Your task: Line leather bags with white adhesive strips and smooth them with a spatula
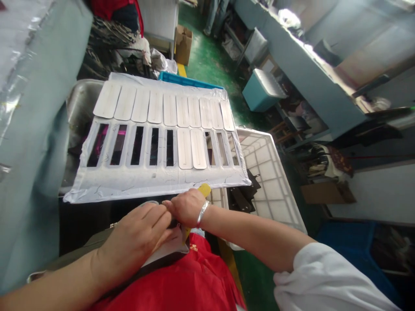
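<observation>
My left hand [138, 233] is closed, its fingers pressed over the edge of a pale, dark-edged piece of material [170, 244] at my lap. Touching it at the fingertips, my right hand [189, 206] is wrapped round a yellow strip-like tool [204, 189]. One yellow end sticks out above that fist and more yellow shows below; what kind of tool it is stays hidden. Just beyond both hands lies a white cloth-covered board [136, 178] with a row of slots. White rounded strips [168, 110] line its far half, and two more strips [191, 149] cover slots in the nearer row.
Right of the board stands a white plastic crate [275, 172] with dark flat pieces [241, 196] inside. A metal basin [86, 99] sits under the board's left side. Grey-blue sheeting [35, 207] borders the left. Beyond are a teal box [261, 93] and a long bench [311, 65].
</observation>
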`<state>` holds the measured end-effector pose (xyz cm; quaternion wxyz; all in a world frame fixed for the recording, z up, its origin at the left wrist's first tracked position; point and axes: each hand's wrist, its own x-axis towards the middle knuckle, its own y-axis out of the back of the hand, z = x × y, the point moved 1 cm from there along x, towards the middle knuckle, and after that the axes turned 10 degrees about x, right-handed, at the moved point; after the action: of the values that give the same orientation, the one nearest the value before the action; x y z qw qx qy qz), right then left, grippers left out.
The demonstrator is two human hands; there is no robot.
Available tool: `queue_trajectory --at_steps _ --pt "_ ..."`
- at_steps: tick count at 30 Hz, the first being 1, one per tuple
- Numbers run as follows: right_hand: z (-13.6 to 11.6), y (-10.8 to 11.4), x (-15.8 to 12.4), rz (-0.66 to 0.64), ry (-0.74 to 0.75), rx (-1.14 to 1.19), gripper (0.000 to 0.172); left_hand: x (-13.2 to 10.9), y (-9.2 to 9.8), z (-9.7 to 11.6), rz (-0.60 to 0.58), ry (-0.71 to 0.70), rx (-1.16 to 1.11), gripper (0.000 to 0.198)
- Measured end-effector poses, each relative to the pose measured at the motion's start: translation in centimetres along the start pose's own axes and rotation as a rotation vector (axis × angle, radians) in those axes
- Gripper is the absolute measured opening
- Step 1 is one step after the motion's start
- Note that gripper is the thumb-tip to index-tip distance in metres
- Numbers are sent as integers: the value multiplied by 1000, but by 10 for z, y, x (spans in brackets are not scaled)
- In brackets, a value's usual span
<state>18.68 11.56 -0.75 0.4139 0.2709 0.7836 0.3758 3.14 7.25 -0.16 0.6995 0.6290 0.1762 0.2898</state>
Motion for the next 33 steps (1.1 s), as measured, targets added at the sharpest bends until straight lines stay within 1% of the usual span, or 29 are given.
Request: queue_trajectory --at_steps 1,2,5,7,10,14,20,25,28,33 --pt "0 0 0 10 -1 -6 51 1 -1 5 3 -32 12 13" --pt "-1 -1 -1 19 -2 -12 53 3 -2 8 -14 -46 2 11" --pt "-1 -1 -2 47 27 -31 53 7 -5 15 -60 -33 -33 13" --pt "0 -2 -3 55 38 -32 51 10 -4 17 -76 -42 -1 14" --pt "1 -2 -4 48 15 -11 53 14 -1 21 -78 -59 77 15" --pt "4 -4 -5 65 -5 24 56 15 -1 27 -51 -45 131 17" --pt "7 -5 -6 95 21 63 55 10 -4 24 13 -66 37 21" --pt "10 -5 -6 98 58 69 53 10 -1 19 95 -146 3 25" --pt "11 -6 -5 97 68 71 56 12 0 18 87 -161 11 25" --pt "10 -5 0 59 68 79 66 13 -2 18 23 -108 11 24"
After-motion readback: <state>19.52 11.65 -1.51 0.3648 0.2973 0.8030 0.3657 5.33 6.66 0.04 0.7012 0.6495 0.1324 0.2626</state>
